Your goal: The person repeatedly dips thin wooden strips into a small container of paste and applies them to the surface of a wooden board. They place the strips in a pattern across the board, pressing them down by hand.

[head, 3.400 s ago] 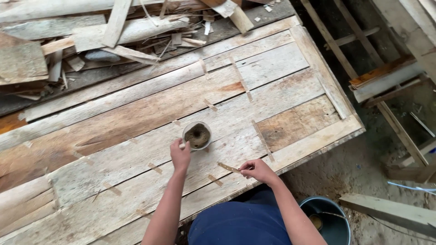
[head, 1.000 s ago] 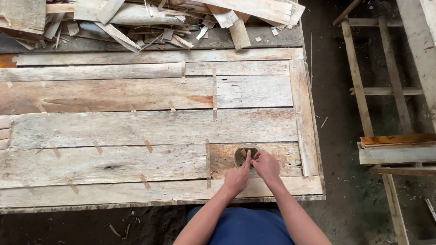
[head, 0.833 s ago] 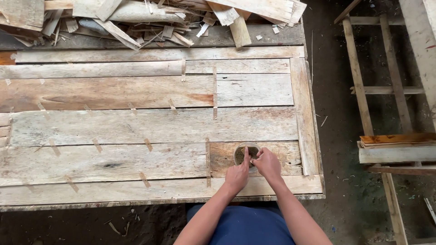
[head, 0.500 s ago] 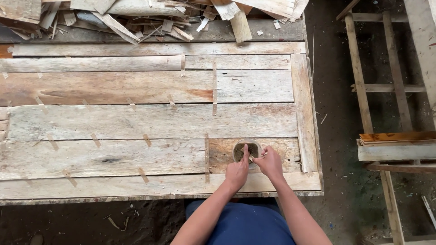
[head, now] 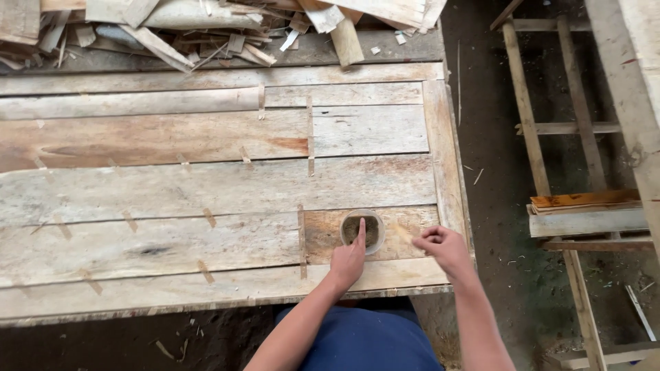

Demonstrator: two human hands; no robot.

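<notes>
Near the right end of the plank panel (head: 206,185), seen from the head camera, the left hand (head: 348,260) dips a forefinger into the small, light, easily tipped cup (head: 362,231), best gripped around its rim, while the right hand (head: 443,249) pinches a thin sliver.

Pale weathered planks (head: 206,185), brown-filled cup (head: 362,230), navy trousers (head: 357,340)

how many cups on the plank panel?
1. A small round cup sits on the plank panel near its right end; the left hand has a finger in it, the right hand is beside it.
</notes>
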